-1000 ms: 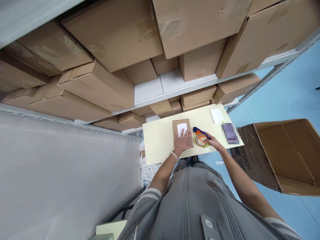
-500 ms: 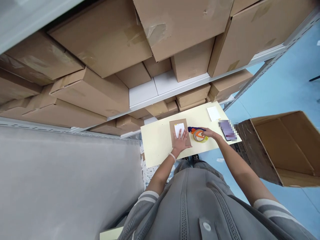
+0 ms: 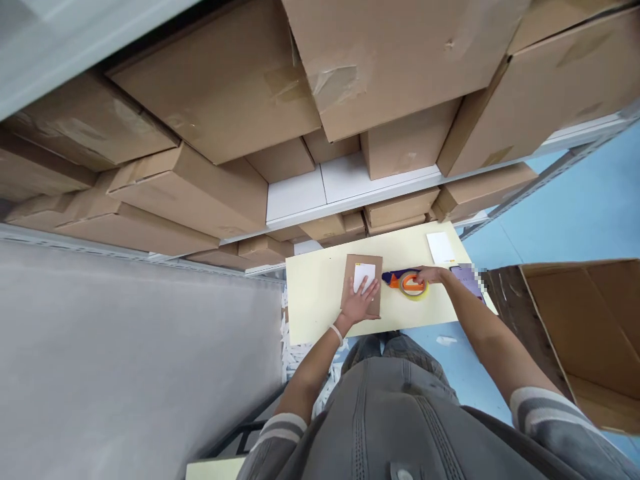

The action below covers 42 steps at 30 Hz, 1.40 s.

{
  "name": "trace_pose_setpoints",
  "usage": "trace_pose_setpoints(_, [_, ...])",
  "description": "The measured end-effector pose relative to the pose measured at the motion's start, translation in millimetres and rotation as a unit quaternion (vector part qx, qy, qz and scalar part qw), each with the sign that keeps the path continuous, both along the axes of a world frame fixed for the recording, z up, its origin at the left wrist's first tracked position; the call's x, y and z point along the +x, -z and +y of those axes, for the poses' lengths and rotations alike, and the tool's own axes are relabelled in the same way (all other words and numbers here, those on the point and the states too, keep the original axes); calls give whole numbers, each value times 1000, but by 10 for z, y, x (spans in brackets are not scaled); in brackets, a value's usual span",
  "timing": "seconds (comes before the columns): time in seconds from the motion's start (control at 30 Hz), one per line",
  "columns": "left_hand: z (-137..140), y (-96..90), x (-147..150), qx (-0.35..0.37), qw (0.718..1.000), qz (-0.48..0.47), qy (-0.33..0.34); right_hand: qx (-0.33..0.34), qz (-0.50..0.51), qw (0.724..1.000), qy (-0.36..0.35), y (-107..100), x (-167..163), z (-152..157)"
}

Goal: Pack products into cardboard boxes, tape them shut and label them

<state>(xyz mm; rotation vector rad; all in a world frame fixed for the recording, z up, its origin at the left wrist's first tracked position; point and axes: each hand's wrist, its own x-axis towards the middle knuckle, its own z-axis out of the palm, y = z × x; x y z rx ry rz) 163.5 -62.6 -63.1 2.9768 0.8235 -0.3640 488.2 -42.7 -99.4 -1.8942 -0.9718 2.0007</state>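
Observation:
A flat brown cardboard package (image 3: 351, 277) lies on the pale yellow table (image 3: 313, 300), with a white label (image 3: 363, 272) on its top face. My left hand (image 3: 359, 303) rests flat on the package and label, fingers spread. To the right of it, my right hand (image 3: 429, 275) is closed around a tape dispenser (image 3: 411, 283), dark blue and orange, with a roll of yellowish tape. The dispenser's dark blue front end points left and is close to the package's right edge; whether they touch I cannot tell.
White paper pieces (image 3: 440, 247) lie at the table's back right, near a purple-screened phone (image 3: 467, 280), partly blurred. A large open carton (image 3: 585, 320) stands to the right. Shelves (image 3: 350, 193) stacked with cardboard boxes (image 3: 210, 87) rise behind the table; a grey wall (image 3: 140, 360) is at left.
The camera view has shifted slightly. My right hand has turned the tape dispenser a little, so it lies more level beside the package. My left hand stays on the package.

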Motion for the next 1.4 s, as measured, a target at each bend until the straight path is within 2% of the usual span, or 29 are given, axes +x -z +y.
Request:
trace_pose_setpoints(0.13, [108, -32, -166, -3, 998, 14, 62, 29, 9, 991, -130, 57, 75, 382])
trace_pose_setpoints(0.23, [138, -42, -200, -2, 998, 15, 66, 90, 25, 964, -250, 88, 91, 660])
trace_pose_setpoints(0.33, [146, -36, -193, -3, 998, 13, 65, 162, 34, 936, -312, 81, 80, 827])
trace_pose_setpoints(0.5, [161, -7, -199, -6, 997, 8, 76, 290, -33, 890, -351, 27, 46, 849])
trace_pose_setpoints(0.57, [163, 3, -201, -4, 997, 9, 74, 319, -75, 868, -372, 14, 32, 815])
trace_pose_setpoints(0.77, [153, 9, -192, -2, 997, 16, 77, 348, -203, 813, -420, -8, -11, 648])
trace_pose_setpoints(0.93, [152, 17, -187, 2, 997, 20, 81, 368, -260, 798, -400, -81, -97, 454])
trace_pose_setpoints(1.03, [150, 23, -185, 0, 996, 20, 83, 361, -269, 807, -383, -137, -168, 398])
trace_pose_setpoints(1.1, [144, 26, -183, -2, 997, 19, 81, 322, -252, 837, -364, -156, -195, 373])
trace_pose_setpoints(1.17, [134, 30, -180, -4, 997, 18, 77, 258, -214, 883, -329, -149, -196, 316])
trace_pose_setpoints(1.27, [114, 39, -173, -1, 997, 9, 73, 184, -154, 940, -242, -85, -187, 100])
trace_pose_setpoints(1.4, [97, 46, -164, 3, 998, 1, 69, 196, -71, 975, -78, 48, -320, -402])
